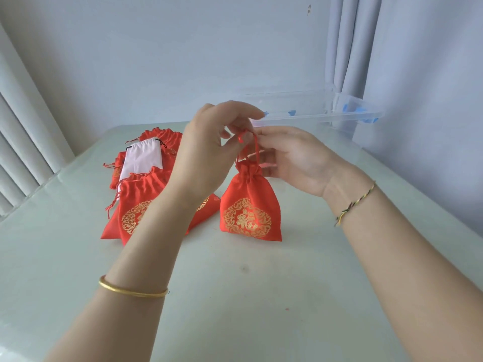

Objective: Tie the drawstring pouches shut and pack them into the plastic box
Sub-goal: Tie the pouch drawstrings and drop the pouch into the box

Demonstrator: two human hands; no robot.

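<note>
My left grip (209, 142) and right grip (290, 158) pinch the drawstring (245, 137) of the cinched pouch (249, 207) just below them, knot seemingly unfinished; more pouches (141, 205) wait to their left, none visible in the plastic box (313, 111) beyond.

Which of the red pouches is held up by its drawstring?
The red pouch apart from the pile, on its right: the left hand and the right hand both pinch its drawstring. The other red pouches lie flat on the table.
</note>
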